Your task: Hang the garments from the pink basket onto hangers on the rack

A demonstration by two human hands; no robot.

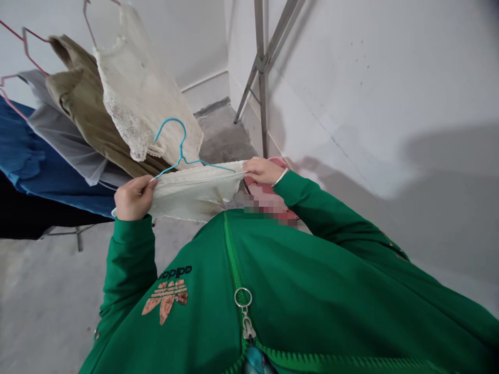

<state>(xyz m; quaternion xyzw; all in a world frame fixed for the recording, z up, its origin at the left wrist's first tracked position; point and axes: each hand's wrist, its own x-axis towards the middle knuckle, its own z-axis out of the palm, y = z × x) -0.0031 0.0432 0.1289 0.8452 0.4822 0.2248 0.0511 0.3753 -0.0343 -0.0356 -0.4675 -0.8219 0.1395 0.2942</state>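
Note:
A white garment (187,195) with a lacy edge is stretched out in front of my chest. The blue wire hanger (181,150) sits in its top edge, hook upward, with part of both arms inside the cloth. My left hand (134,198) is closed on the garment's left end, close to the hanger's left arm; whether it also grips the wire is hidden. At the other end, my right hand (263,170) pinches the garment's corner, just past the tip of the hanger's right arm.
On the left hang a cream lace top (144,83), an olive garment (83,98), a grey one (64,132) and a blue one (42,161). A metal rack leg (262,98) stands by the white wall. Something pink (268,195), partly blurred, lies below my right hand.

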